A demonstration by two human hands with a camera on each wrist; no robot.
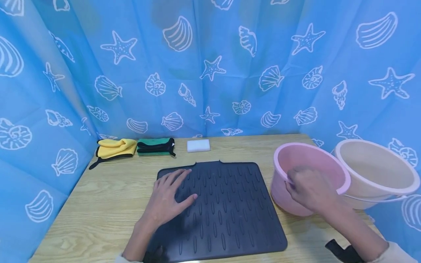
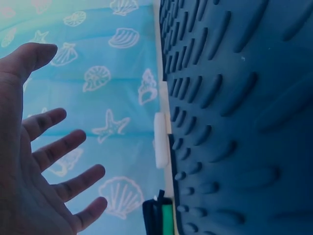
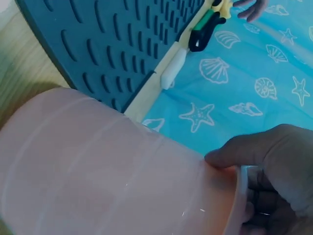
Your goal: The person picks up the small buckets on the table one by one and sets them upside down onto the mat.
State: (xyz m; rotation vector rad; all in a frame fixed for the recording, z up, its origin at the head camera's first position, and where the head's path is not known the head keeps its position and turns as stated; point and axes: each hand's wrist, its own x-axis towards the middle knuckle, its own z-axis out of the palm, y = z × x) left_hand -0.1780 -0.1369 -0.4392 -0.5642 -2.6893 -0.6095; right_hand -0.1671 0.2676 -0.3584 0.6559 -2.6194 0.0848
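Note:
My right hand (image 1: 309, 188) grips the near left rim of a pink bucket (image 1: 292, 199). In the right wrist view the thumb presses the bucket's outer wall (image 3: 107, 161), while the other fingers curl over inside it. The bucket stands on the table at the right edge of a dark ribbed rubber mat (image 1: 227, 212). Over the left part of that mat hovers my left hand (image 1: 166, 201), fingers spread and holding nothing. The left wrist view shows the same loose fingers (image 2: 61, 149) above the mat.
A cream bucket (image 1: 365, 186) with a handle stands right of the pink one. Along the back lie a yellow cloth (image 1: 116, 148), a folded green cloth (image 1: 154, 146) and a white sponge (image 1: 198, 145). A blue shell-print curtain (image 1: 217, 91) surrounds the wooden table (image 1: 95, 204). A black strap (image 1: 342, 252) is near my right wrist.

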